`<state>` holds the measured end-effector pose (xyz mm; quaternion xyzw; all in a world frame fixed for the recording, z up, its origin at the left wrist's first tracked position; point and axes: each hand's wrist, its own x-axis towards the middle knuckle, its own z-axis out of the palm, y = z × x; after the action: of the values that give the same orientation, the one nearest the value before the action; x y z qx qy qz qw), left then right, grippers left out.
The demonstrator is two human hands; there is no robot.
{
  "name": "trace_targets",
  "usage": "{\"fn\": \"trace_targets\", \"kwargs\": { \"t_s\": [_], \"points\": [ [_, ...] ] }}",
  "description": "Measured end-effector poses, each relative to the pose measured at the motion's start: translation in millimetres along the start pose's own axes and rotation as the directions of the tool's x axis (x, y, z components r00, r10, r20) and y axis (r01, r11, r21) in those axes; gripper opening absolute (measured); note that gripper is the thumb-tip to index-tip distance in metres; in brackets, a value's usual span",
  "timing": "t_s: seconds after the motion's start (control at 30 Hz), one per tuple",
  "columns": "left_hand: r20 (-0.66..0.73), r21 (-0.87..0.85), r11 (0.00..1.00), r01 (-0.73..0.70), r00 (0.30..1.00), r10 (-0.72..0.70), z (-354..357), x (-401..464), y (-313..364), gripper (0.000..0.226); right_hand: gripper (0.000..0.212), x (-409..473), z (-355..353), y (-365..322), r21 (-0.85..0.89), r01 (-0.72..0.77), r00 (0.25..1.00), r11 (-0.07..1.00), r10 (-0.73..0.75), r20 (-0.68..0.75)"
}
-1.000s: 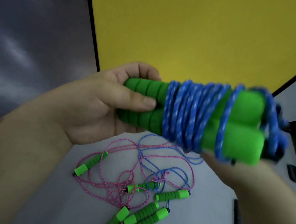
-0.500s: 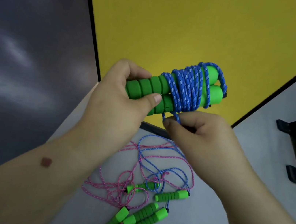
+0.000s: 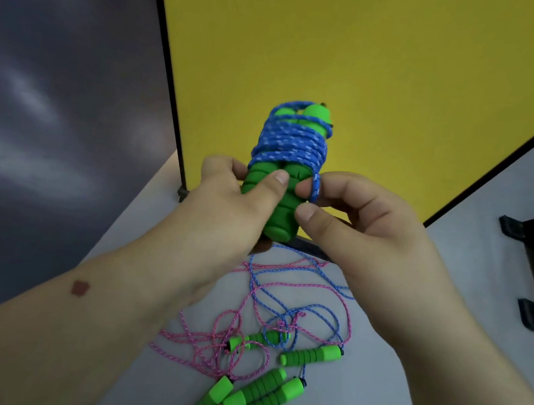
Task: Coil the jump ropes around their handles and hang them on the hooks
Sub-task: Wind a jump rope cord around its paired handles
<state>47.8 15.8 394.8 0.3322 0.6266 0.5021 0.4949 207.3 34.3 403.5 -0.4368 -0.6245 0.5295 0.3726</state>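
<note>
At the centre of the frame a pair of green foam handles (image 3: 276,200) stands nearly upright, side by side, with a blue rope (image 3: 291,143) flecked with white coiled tightly round their upper half; one loop hangs loose at the right edge of the coil. In the lower centre, on the counter, loose pink rope (image 3: 202,345) and more blue rope (image 3: 295,307) lie tangled together, with five ribbed green handles (image 3: 310,355) scattered among them, three of them close together at the bottom.
</note>
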Motion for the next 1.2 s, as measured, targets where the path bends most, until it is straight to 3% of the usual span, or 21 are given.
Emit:
{"fn": "trace_targets", "kwargs": {
  "t_s": [0.07, 0.17, 0.3, 0.4, 0.53, 0.8, 0.9, 1.0, 1.2],
  "points": [
    [0.096, -0.109, 0.986, 0.122, 0.989, -0.112, -0.8, 1.3, 2.5, 0.038, 0.018, 1.5, -3.7, 0.8, -0.031, 0.023, 1.0, 0.999, -0.023, 0.018],
    [0.184, -0.238, 0.953, 0.188, 0.972, -0.146, -4.2, 1.5, 5.8, 0.031, 0.023, 1.5, -8.7, 0.4, -0.066, 0.022, 0.998, 0.998, -0.017, 0.068],
    [0.128, -0.379, 0.913, 0.151, 0.986, -0.11, -1.9, 5.2, 8.3, 0.031, 0.016, -0.6, -6.6, -1.1, -0.096, 0.026, 0.994, 0.995, -0.016, 0.106],
    [0.074, -0.387, 0.915, 0.114, 0.993, -0.092, -0.5, 7.7, 4.6, 0.033, 0.011, -2.4, -1.1, -1.2, -0.092, 0.029, 0.993, 0.995, -0.018, 0.121],
    [0.102, -0.425, 0.895, 0.132, 0.99, -0.097, -0.9, 6.0, 0.3, 0.032, 0.005, -1.9, -6.0, -4.7, -0.086, 0.014, 0.989, 0.996, -0.001, 0.148],
    [0.127, -0.55, 0.824, 0.132, 0.989, -0.074, 0.3, 4.4, 2.7, 0.038, 0.014, -2.5, -4.4, -14.7, 0.01, -0.083, 0.984, 0.996, 0.081, 0.157],
    [0.097, -0.556, 0.827, 0.079, 0.995, -0.029, 5.8, 0.0, 1.6, 0.033, 0.013, -3.8, 0.3, -18.3, 0.072, -0.152, 0.977, 0.986, 0.139, 0.161],
    [-0.028, -0.501, 0.864, -0.043, 0.999, 0.033, 7.9, -1.6, 1.5, 0.032, 0.012, -5.0, 5.6, -19.5, 0.201, -0.223, 0.973, 0.954, 0.206, 0.101],
    [-0.112, -0.228, 0.946, -0.229, 0.972, 0.208, 3.1, 0.7, -4.4, 0.041, 0.008, -5.2, 14.1, -19.7, 0.409, -0.409, 0.898, 0.816, 0.438, 0.025]
  ]
}}
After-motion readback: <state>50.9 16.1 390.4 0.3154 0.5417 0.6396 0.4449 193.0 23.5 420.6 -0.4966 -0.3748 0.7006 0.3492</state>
